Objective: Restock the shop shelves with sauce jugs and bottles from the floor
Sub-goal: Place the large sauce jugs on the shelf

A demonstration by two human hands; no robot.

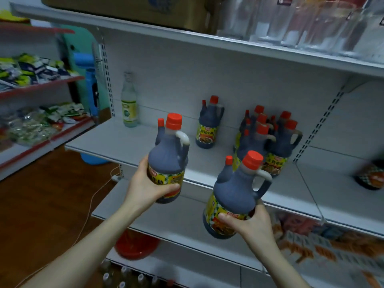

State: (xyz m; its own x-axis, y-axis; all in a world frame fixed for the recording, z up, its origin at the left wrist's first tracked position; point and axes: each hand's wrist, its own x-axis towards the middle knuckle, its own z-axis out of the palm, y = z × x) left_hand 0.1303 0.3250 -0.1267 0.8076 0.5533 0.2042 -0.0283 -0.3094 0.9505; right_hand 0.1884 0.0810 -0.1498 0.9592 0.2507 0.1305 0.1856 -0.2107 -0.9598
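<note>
White metal shelving (128, 140), plain white back panel (228, 84), slotted uprights (108, 84) L & R. 2nd rack w/ red-edged shelves (41, 85) at left, angled to it. Brown wood-look floor (45, 204) btwn. White cable (90, 201) on floor nr shelving's left end. Dim, cool indoor light.

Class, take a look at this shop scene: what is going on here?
A person is restocking a white shelf. The left hand grips one dark sauce jug round its body, and the right hand grips a second jug the same way. Both are held up in front of the shelf, not yet set down. On it already stand a lone jug, a cluster of jugs and a clear bottle at the left.
</note>
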